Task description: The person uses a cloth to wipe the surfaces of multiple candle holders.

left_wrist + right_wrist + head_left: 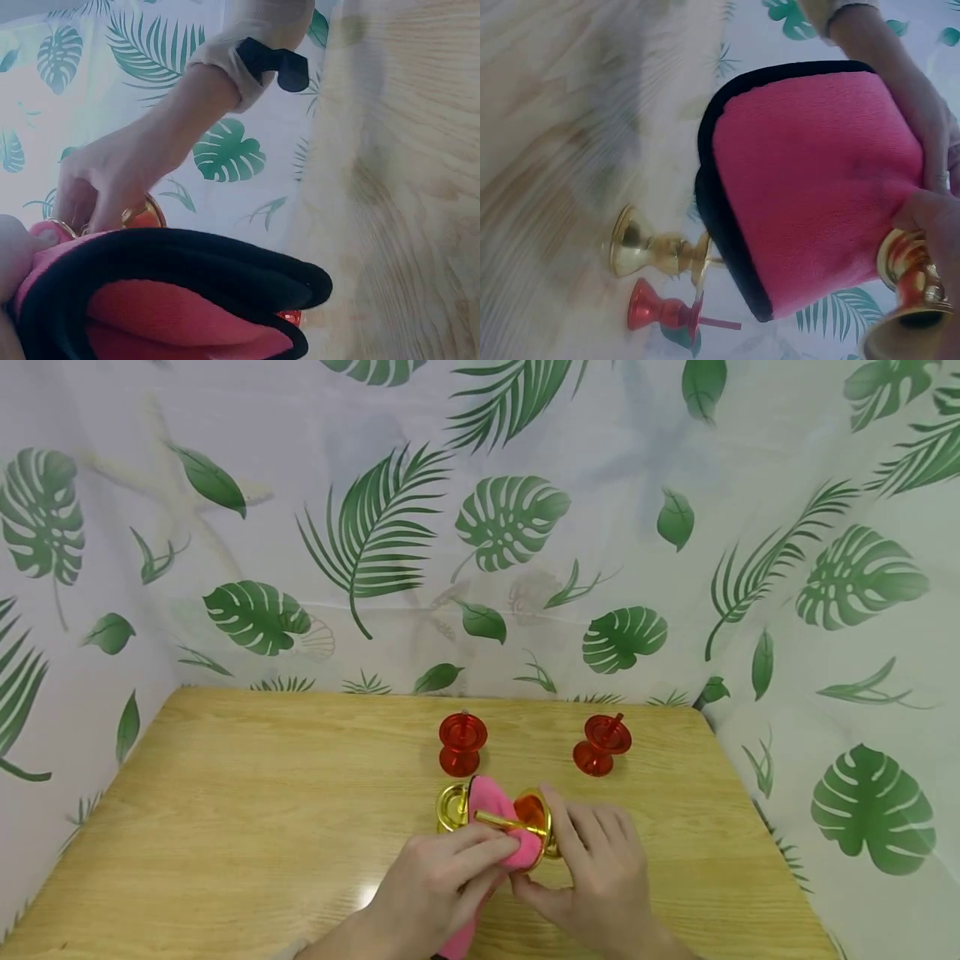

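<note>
A left red candle holder (460, 747) and a right red candle holder (600, 745) stood far on the wood-grain counter (262, 793), an upright gold candle holder (452, 808) nearer; leaf-printed white sheeting (408, 422) rose beyond.

Booth-like setting: leaf-print backdrop (540, 668) round three sides of wood-grain table (285, 793).

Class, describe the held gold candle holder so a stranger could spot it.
Above the wooden table, find the right hand beside a pink cloth. It grips the gold candle holder, tilted, its spike pointing left in the head view. Its gold neighbour stands on the table; the other two are red.
</note>
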A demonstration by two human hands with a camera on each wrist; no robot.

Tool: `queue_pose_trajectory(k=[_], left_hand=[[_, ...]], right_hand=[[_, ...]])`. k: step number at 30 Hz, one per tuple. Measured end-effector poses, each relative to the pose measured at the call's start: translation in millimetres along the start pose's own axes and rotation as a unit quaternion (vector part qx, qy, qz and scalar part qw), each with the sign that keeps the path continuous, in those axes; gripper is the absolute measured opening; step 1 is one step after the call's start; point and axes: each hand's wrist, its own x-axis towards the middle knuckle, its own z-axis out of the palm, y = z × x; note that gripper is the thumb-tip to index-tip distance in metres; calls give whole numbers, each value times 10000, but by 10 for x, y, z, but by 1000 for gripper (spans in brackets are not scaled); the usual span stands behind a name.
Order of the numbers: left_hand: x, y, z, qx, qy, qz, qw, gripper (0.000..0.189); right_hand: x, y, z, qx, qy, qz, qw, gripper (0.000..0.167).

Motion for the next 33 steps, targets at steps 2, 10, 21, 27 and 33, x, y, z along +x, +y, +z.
queue_pose_trajectory(k=[2,10,21,27,33], left_hand=[[-10,-14,14,236,166,310,9991,27],[-50,-101,23,1228,454,1407,9814,23],[-22,-213,-182,1490,1063,1110,9768,27],[-9,-229,-214,1250,1164,1081,9794,26],[-52,-166,-66,903,824,981,9876,22]], right_hand=[[-8,-10,-35,528,-377,412,9970,64],[53,-36,-232,2995,-2115,2706,8901,68],[48,-41,-200,2423,-2155,2792,9038,67],[65,-46,-203,2391,-2108,2757,9068,67],[52,-81,-125,1924,-1796,2131,9409,76]])
